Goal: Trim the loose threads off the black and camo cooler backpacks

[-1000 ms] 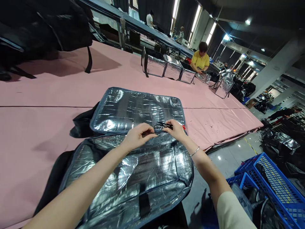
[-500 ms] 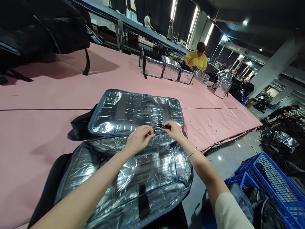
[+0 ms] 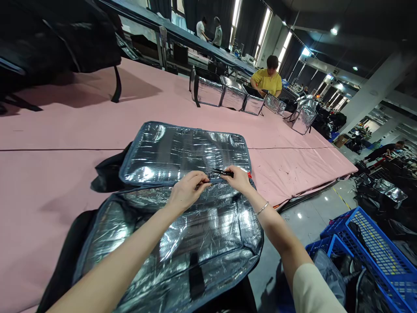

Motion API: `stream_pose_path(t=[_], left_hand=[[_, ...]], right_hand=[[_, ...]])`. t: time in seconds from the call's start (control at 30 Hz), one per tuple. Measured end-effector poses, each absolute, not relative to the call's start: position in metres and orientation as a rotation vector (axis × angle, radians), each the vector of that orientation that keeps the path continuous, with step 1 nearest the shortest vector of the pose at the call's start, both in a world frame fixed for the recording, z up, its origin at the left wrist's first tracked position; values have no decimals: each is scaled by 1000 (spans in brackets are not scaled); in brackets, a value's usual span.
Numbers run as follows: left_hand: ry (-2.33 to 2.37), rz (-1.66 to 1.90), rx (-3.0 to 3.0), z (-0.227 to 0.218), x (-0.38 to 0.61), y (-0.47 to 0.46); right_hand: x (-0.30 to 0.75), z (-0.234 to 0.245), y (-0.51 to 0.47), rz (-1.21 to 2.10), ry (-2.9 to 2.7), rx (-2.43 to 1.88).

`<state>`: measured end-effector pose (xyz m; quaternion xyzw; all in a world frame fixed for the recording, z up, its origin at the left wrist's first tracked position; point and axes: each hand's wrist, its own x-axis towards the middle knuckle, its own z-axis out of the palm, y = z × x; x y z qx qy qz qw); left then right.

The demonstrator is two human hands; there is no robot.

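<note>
An insulated bag [image 3: 208, 226] with a silver foil lining lies open in front of me. Its lid [image 3: 192, 150] is folded back flat, edged in dark blue binding. My left hand [image 3: 189, 191] is closed in a pinch at the seam between lid and body; what the fingertips hold is too small to make out. My right hand [image 3: 239, 179] grips small black thread snips [image 3: 224, 173], their tips pointing left toward the left fingertips, just above the seam. A black strap [image 3: 196, 278] lies across the near lining.
Pink sheeting covers the table [image 3: 81, 169]. A large black bag [image 3: 58, 39] stands at the left. Several foil-lined bags [image 3: 233, 91] stand farther back, near a person in yellow [image 3: 269, 80]. Blue crates [image 3: 374, 248] are on the floor at the right.
My left hand has shifted slightly left from the snips. The right hand and the bag hold nearly still. In the background, a person at the far table has moved left.
</note>
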<state>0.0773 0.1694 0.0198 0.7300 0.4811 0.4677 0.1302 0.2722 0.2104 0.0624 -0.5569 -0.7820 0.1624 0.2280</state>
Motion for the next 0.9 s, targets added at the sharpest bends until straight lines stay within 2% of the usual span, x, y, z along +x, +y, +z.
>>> stream_pose_path(t=[0.57,0.9], left_hand=[[1520,1327,1979,31,76,166],[1540,1180,2099,29,76,167]], right_hand=[[273,59,211,457,-2139,-1534],[273,61,206,459,-2102,-1516]])
